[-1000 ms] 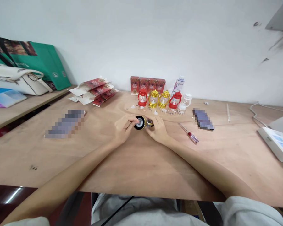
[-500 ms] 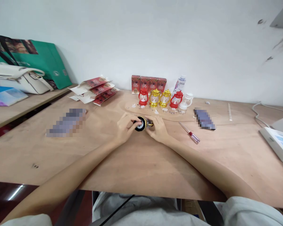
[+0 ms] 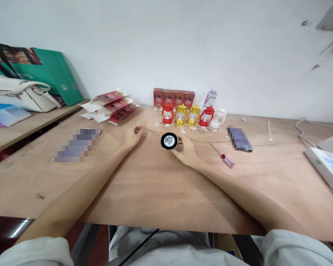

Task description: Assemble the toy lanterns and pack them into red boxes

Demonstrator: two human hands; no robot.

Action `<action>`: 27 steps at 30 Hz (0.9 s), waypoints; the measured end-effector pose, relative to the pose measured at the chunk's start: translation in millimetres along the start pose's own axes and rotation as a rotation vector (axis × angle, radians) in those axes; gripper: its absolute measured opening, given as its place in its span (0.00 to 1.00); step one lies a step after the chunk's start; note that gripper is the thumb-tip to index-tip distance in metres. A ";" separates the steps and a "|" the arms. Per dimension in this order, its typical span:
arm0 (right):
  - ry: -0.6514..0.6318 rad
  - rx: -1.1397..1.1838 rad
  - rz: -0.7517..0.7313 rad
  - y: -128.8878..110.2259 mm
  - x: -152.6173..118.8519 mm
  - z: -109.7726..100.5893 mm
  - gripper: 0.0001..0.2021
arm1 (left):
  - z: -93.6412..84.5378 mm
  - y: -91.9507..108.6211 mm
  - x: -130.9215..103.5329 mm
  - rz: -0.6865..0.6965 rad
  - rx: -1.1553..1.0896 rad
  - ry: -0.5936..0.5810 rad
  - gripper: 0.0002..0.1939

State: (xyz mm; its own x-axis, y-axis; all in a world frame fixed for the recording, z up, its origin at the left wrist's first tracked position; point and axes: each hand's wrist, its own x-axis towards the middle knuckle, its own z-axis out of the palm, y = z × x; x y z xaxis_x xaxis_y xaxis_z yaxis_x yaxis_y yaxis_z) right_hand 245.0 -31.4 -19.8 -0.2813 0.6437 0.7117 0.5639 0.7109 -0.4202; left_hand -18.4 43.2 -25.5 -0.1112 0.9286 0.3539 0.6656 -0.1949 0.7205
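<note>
My right hand [image 3: 187,152] is wrapped round a small lantern [image 3: 169,141], tipped so that its round black underside with a pale center and gold rim faces me. Left of it and apart from it, my left hand [image 3: 133,136] is low over the table with thumb and fingers pinched together; what they hold, if anything, I cannot make out. Just right of those fingertips lie small clear bits [image 3: 147,135]. Beyond my hands stand more lanterns in a row: red [image 3: 168,115], gold [image 3: 180,116] and white [image 3: 219,118], with tiny loose pieces [image 3: 201,130] in front.
Red boxes [image 3: 174,99] and a bottle [image 3: 210,98] stand behind the lanterns. Opened cartons [image 3: 115,105] lie back left. A screwdriver [image 3: 222,156] and a blurred phone-like slab [image 3: 240,139] are to the right, another slab [image 3: 77,146] to the left. A white box [image 3: 327,166] sits far right.
My left hand has left the lantern's underside and moved left and away from me to the small clear bits. My right hand keeps the lantern, whose underside now shows fully.
</note>
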 end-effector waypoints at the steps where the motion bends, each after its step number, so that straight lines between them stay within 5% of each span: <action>1: 0.008 0.002 0.009 0.2 0.2 0.3 0.20 | 0.0 -4.2 7.6 0.001 0.005 -0.019 0.16; 6: 0.007 0.006 0.037 -0.7 0.6 0.1 0.21 | 9.2 -3.0 37.1 0.171 0.143 -0.184 0.17; 11: 0.007 -0.008 0.032 -0.3 0.5 0.0 0.21 | 22.3 1.9 53.8 0.192 0.174 -0.170 0.10; 20: 0.013 0.020 0.046 0.8 0.0 1.0 0.20 | 22.2 -1.9 53.3 0.123 0.093 -0.098 0.13; 27: 0.016 0.052 0.041 -1.6 0.8 -0.7 0.21 | 16.6 -3.3 52.1 0.105 0.023 -0.149 0.09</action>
State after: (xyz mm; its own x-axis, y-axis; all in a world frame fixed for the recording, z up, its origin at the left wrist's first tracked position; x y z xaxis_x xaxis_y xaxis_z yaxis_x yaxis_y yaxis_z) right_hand 244.4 -32.2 -18.2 -0.2458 0.6685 0.7020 0.5334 0.6979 -0.4779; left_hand -14.2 97.5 -19.2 0.0691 0.9405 0.3328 0.6845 -0.2874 0.6700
